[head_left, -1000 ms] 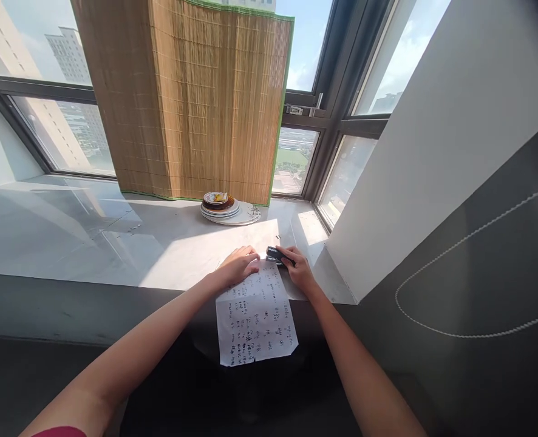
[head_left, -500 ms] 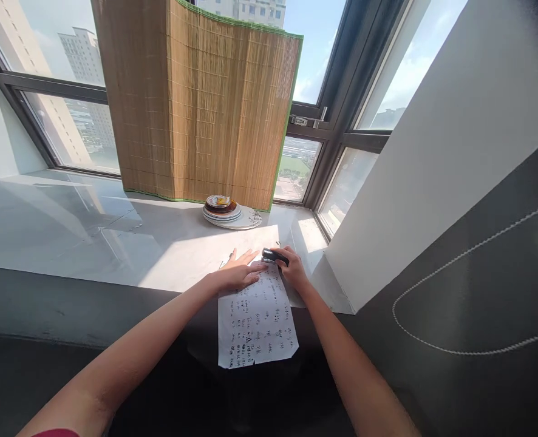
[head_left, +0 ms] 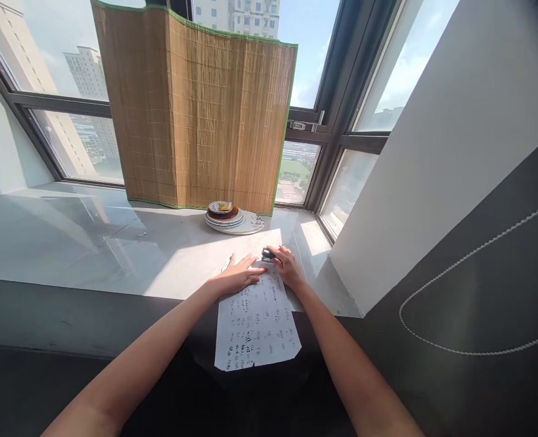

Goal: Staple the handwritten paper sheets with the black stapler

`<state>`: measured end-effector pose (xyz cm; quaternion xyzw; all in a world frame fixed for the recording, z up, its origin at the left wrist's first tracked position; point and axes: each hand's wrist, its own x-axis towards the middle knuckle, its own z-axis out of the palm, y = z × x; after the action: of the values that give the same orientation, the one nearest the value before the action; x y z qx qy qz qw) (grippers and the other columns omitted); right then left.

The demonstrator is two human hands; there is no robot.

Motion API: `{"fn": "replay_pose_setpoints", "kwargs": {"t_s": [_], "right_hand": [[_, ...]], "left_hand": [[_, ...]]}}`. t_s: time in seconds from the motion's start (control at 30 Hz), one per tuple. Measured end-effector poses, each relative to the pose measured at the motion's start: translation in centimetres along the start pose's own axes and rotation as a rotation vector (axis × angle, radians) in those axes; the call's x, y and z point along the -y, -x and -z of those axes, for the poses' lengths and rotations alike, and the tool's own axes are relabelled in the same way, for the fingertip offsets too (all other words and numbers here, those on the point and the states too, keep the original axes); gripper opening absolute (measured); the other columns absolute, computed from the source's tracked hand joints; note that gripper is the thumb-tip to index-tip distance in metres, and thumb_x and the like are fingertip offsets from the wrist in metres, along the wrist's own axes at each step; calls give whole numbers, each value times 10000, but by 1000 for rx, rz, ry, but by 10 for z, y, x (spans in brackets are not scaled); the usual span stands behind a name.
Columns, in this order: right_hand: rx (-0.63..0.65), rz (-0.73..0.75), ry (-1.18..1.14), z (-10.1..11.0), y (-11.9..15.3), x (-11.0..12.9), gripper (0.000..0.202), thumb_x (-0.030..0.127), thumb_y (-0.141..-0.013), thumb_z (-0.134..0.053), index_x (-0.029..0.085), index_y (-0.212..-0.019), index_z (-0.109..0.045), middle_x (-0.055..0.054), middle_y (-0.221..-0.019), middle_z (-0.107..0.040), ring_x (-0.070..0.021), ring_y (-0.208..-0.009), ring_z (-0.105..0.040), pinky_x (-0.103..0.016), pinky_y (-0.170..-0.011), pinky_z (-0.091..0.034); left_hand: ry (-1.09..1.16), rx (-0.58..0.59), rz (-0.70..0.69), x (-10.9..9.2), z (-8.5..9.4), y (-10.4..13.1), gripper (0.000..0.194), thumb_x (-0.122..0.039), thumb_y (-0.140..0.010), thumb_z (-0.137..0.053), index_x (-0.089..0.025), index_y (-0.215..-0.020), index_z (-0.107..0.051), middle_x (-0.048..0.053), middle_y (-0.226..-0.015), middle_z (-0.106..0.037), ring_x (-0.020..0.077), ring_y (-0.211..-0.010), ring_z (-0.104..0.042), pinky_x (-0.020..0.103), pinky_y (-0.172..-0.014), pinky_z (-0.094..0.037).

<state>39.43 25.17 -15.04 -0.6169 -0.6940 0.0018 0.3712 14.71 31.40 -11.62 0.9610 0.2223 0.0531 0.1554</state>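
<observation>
Several rows of handwriting cover a white sheet of paper [head_left: 260,331], whose near part hangs over the edge of the sill. My left hand [head_left: 238,276] lies flat across the sheet's upper left, fingers spread. At the far edge of the paper is a small black stapler [head_left: 267,253], with my right hand [head_left: 288,267] closed over its top and right end. My right fingers hide much of the stapler, and I cannot tell how far its jaws are pressed together. The left fingertips lie close to the stapler's near side.
Behind the hands, a stack of plates [head_left: 226,220] stands on the pale window sill [head_left: 178,261]. A bamboo mat [head_left: 223,121] with green edging leans against the window. To the right are a slanting white wall [head_left: 401,145] and a hanging bead cord [head_left: 403,303].
My right hand has shifted further over the top of the stapler, covering more of it. The left hand stays on the paper. The view has tilted slightly upward.
</observation>
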Motion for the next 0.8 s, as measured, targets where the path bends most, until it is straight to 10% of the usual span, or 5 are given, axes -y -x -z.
{"fn": "replay_pose_setpoints", "kwargs": {"t_s": [0.43, 0.63, 0.8], "right_hand": [[-32, -4, 8, -7, -17, 3, 531, 129, -990, -493, 337, -1438, -688, -58, -1132, -709, -243, -1030, -642, -356, -927, -514], [-33, -15, 25, -6, -17, 6, 545, 122, -983, -482, 344, -1436, -687, -64, -1108, -703, -249, -1036, -631, -356, -922, -521], [-39, 11, 79, -8, -15, 7, 552, 117, -983, -477, 342, -1447, -672, -75, -1114, -702, -256, -1030, -621, -372, -923, -501]], "left_hand": [[-3, 77, -9, 13, 14, -20, 494, -524, -1069, -524, -422, -1551, -566, 27, -1772, -292, 376, -1664, -64, 738, -1281, -10], [-55, -49, 28, 0, 7, -10, 418, -461, -1060, -522, -319, -1404, -713, 101, -1602, -547, 403, -1567, -344, 648, -1304, -138], [-2, -25, 94, 2, -6, -4, 528, -408, -1094, -389, -293, -1582, -555, 101, -1734, -370, 397, -1640, -200, 707, -1298, -22]]}}
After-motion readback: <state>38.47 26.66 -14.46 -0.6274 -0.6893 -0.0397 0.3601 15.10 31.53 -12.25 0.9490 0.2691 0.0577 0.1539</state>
